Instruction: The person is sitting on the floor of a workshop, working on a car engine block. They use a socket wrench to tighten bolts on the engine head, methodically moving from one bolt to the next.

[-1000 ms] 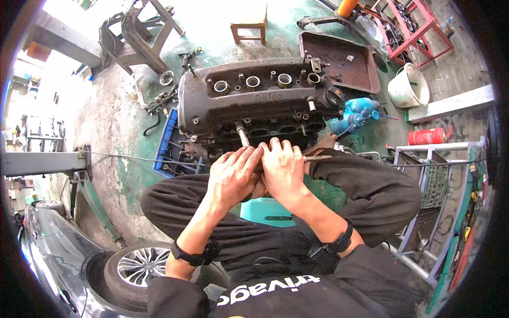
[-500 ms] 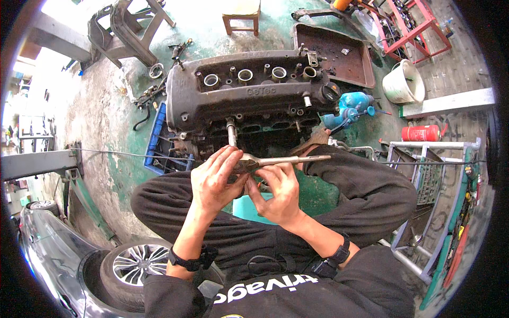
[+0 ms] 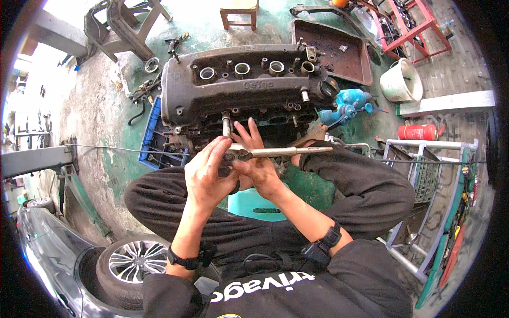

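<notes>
A dark engine cylinder head with its valve cover (image 3: 252, 87) lies ahead of me. A metal extension bar with a socket (image 3: 226, 126) reaches from its near side down to a ratchet wrench (image 3: 286, 151), whose handle points right. My left hand (image 3: 205, 172) is closed around the ratchet's head end. Against the same end, from the right, rests my right hand (image 3: 259, 168); its fingers are stretched apart toward the engine, partly behind the handle. Where the extension meets the ratchet is partly covered by my left fingers.
Beyond the engine stand a brown drip tray (image 3: 360, 69) and a wooden stool (image 3: 238, 15). A blue crate (image 3: 150, 135) is at its left, a blue bottle (image 3: 352, 98) at its right. A white bucket (image 3: 401, 82), red extinguisher (image 3: 419, 132) and a car wheel (image 3: 139, 262) lie farther out.
My right hand has gone from bent fingers below the handle to stretched fingers reaching up past it. My left hand stays on the ratchet wrench, shifted slightly left and down in view.
</notes>
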A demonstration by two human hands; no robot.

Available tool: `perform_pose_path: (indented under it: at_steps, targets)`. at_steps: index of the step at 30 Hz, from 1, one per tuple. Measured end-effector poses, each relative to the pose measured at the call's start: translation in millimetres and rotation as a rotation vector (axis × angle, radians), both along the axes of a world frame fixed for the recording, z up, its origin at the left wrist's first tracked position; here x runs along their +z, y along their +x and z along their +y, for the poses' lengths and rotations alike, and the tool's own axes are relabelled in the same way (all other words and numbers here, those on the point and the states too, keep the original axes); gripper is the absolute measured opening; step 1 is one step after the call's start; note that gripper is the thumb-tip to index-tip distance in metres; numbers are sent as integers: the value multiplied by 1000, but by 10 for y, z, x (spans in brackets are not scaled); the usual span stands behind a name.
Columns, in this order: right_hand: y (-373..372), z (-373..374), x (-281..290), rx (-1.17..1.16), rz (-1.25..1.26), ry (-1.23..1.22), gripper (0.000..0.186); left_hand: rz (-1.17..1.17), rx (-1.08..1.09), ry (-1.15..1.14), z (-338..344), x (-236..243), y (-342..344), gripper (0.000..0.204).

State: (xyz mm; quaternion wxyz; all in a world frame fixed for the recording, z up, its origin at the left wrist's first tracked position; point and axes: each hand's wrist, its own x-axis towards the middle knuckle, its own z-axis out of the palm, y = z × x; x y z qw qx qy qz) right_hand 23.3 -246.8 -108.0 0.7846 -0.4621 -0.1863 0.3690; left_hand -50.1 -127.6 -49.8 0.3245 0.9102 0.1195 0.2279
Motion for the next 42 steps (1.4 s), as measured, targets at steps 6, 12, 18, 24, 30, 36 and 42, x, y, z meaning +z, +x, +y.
perform_pose_path:
  at_steps: [6,12,18,24,30,36,42]
  targets:
    - [108,260,-70,-52,-357,-88,57,30,42,-108,-2,11,-15,56]
    - [256,344,-7,-107,-450,-156,32,56,137,-121,-27,72,25,54]
    - [303,414,91,-89,-276,-254,26,223,250,99,-106,203,59,60]
    - [451,439,314,106,-231,-426,16,498,179,-86,-27,429,-73,56]
    - [509,660,488,8,-547,-644,24,54,40,335,278,797,34,36]
    - [230,802,558,71,-1253,-826,25,291,-120,637,750,780,378,33]
    - [188,696,745,-11,-1310,-940,36,413,-68,572,889,648,-135,28]
